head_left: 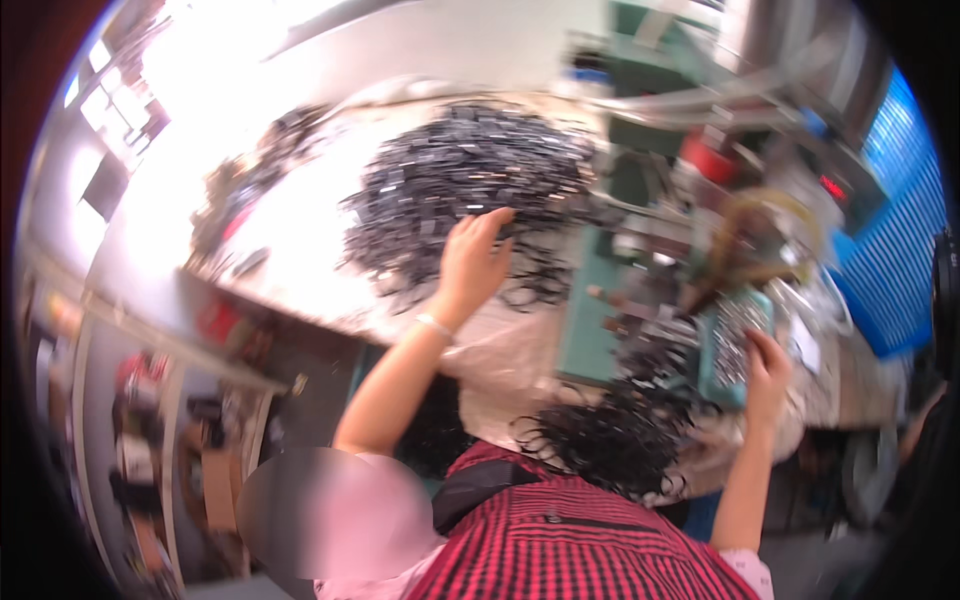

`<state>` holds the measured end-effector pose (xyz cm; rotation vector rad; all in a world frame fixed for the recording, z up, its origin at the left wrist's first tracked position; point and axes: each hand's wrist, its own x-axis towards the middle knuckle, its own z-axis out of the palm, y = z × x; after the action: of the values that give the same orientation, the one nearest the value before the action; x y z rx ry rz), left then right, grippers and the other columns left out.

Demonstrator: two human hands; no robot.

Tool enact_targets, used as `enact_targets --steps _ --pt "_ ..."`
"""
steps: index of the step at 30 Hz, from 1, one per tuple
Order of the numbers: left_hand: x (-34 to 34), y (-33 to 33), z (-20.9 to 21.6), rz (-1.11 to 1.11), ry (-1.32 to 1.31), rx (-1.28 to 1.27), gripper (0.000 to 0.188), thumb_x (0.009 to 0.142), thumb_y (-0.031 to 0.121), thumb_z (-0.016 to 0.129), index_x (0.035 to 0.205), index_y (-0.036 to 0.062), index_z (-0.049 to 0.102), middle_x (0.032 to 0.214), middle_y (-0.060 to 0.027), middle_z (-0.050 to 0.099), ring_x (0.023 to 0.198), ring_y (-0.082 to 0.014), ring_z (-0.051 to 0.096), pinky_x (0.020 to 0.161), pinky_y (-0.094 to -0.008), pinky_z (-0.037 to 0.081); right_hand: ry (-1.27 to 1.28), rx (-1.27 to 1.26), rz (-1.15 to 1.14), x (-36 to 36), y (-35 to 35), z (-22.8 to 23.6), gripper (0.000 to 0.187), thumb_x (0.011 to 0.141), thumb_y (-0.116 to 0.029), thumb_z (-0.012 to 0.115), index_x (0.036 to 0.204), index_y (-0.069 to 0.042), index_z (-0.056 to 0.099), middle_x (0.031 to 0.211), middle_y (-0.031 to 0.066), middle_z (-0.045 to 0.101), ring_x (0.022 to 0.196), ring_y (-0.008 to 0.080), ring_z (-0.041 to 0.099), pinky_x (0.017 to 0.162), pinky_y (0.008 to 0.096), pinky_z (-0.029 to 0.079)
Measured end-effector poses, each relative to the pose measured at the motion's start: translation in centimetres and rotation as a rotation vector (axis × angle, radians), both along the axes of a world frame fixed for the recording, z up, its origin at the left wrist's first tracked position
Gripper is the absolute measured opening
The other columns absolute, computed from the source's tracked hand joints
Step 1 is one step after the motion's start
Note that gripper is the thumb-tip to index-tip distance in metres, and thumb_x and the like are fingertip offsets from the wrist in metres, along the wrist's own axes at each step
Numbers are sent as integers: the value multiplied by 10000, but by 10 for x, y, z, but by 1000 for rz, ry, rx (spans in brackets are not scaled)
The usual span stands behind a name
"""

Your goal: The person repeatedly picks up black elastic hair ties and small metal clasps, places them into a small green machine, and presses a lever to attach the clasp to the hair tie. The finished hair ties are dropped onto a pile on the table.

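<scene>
My left hand [474,262] reaches over the front of a large heap of black strips [470,165]. Its thumb and fingers close on a dark piece that looks like one of these strips, though motion blurs it. On the right, my right hand [768,378] is at the edge of a green tray [728,392] filled with small shiny metal parts [733,340]. Its fingertips are pinched together over the parts, and what they hold is too small to make out. Loose curled black strips [610,430] lie in a second heap close to my body.
A green machine [585,310] stands between the heap and the tray, with a red part [708,158] and hoses around it. A blue slatted crate [885,270] is at the far right. Shelves [170,430] with boxes stand at the left, beyond the table's edge.
</scene>
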<state>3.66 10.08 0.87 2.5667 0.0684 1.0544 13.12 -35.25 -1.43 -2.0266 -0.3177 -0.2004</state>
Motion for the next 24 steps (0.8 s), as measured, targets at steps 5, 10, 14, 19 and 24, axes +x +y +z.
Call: enact_targets --steps 5,10,14,19,24 --pt "51 -19 -13 -240 434 785 495 813 18 572 1296 104 631 964 -76 705 992 -276 630 1101 -415 425 76 240 -129 4 2 -12 109 873 -49 714 963 8 692 859 58 713 821 128 676 774 269 521" --pt "61 -3 -21 -268 591 585 386 794 17 602 1161 105 686 748 -73 641 831 -299 653 823 -423 512 85 190 -281 -40 -15 -2 124 876 -37 716 990 -5 756 886 52 748 842 113 679 786 257 519" --pt "48 19 35 -6 473 648 423 792 -31 587 1180 109 677 798 -106 643 822 -325 645 747 -444 523 77 191 -140 -62 -5 31 119 865 -29 719 976 -6 755 905 69 753 860 136 694 796 277 528" --pt "33 -1 65 40 70 294 364 952 20 571 1303 74 652 892 -125 628 767 -309 625 688 -415 497 -294 172 142 -32 54 67 152 826 -18 732 971 3 694 914 113 730 869 211 713 790 310 537" --pt "8 -18 18 -23 -241 31 233 987 24 601 1200 -1 691 1029 -120 678 859 -209 668 785 -301 540 -223 422 84 -31 99 60 301 837 -19 709 1113 0 591 920 127 721 901 231 726 801 334 540"
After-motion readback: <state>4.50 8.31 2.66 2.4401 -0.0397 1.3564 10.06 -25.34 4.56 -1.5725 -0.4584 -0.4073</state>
